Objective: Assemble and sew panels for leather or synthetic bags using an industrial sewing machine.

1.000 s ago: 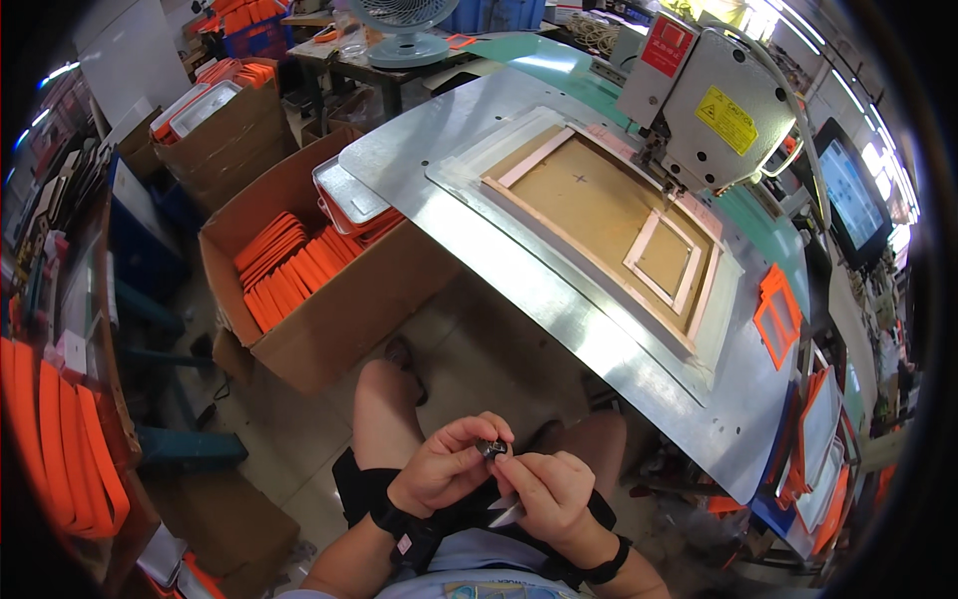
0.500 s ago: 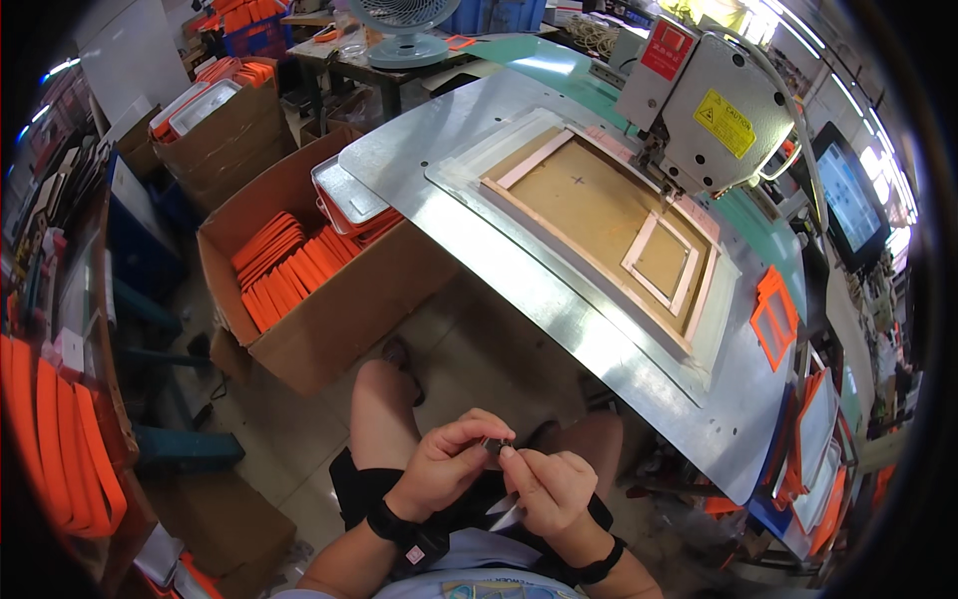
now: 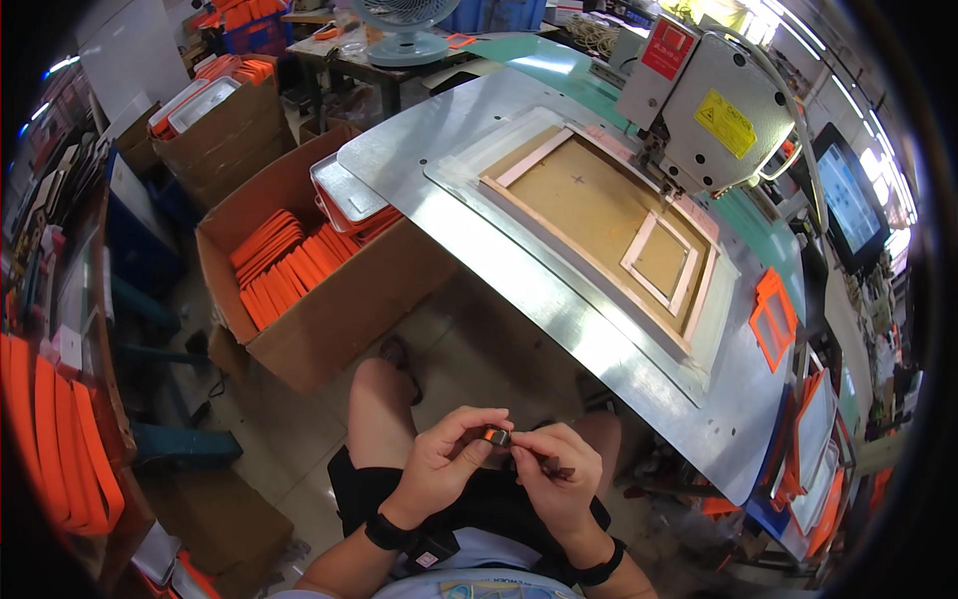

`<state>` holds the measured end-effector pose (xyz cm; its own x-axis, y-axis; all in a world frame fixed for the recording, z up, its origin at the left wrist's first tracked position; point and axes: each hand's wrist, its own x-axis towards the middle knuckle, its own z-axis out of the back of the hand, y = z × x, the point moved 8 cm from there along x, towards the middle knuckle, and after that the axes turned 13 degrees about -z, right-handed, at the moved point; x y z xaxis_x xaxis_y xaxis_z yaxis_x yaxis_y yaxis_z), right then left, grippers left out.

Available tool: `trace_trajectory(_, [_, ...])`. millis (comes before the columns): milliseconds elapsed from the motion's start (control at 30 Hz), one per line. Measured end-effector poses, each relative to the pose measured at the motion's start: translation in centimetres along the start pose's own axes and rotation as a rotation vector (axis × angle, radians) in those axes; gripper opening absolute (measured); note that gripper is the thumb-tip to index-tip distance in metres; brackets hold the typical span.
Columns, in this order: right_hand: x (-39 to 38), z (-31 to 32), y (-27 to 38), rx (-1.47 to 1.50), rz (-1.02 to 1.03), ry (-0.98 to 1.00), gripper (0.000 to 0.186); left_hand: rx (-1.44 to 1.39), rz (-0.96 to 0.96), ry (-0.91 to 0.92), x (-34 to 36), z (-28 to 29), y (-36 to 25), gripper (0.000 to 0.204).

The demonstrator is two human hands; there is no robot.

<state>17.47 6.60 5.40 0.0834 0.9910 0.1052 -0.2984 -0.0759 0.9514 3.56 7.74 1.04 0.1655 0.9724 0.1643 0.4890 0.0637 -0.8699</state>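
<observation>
Metal part (image 3: 496,436): small, rounded, shiny; in left hand (image 3: 441,466).

Black wristbands (image 3: 387,533), black shorts (image 3: 359,489) and a pale printed shirt (image 3: 499,557) are worn.

Tabletop (image 3: 559,317) before hands (image 3: 439,469), fan (image 3: 404,45) apparently behind

1. In your left hand (image 3: 446,459), the small round part (image 3: 496,436) looks like dark, glossy metal.
2. In your right hand (image 3: 561,484), the thin piece (image 3: 559,469) looks dark and slightly shiny; its material is unclear.
3. Your worktop plate (image 3: 469,240) looks like smooth, reflective metal.
4. The panel (image 3: 599,200) before you resembles matt tan board.
5. To your left, the carton (image 3: 339,329) is matt brown cardboard.
6. Your floor (image 3: 479,354) looks smooth and faintly glossy.
</observation>
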Motion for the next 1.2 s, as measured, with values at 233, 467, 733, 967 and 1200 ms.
trace_trajectory(233, [0.2, 0.0, -1.6, 0.184, -0.217, 0.095, 0.011, 0.179, -0.198, 0.116, 0.0, -0.2, -0.7, 0.019])
trace_trajectory(467, [0.3, -0.5, -2.7, 0.397, -0.344, 0.259, 0.004, 0.312, -0.22, 0.161, 0.1, -0.5, -1.0, 0.015])
trace_trajectory(733, [0.6, -0.3, -3.9, 0.324, -0.381, 0.198, 0.007, 0.257, -0.071, 0.153, 0.0, 0.2, 0.4, 0.02])
trace_trajectory(967, [0.6, -2.0, -5.8, 0.401, -0.651, 0.509, 0.035, -0.169, 0.207, -0.004, -0.9, 0.4, 2.0, 0.031])
trace_trajectory(1200, [1.0, -0.5, -8.0, 0.377, -0.603, 0.374, 0.01, -0.338, 0.344, -0.002, -1.1, 1.1, 3.5, 0.033])
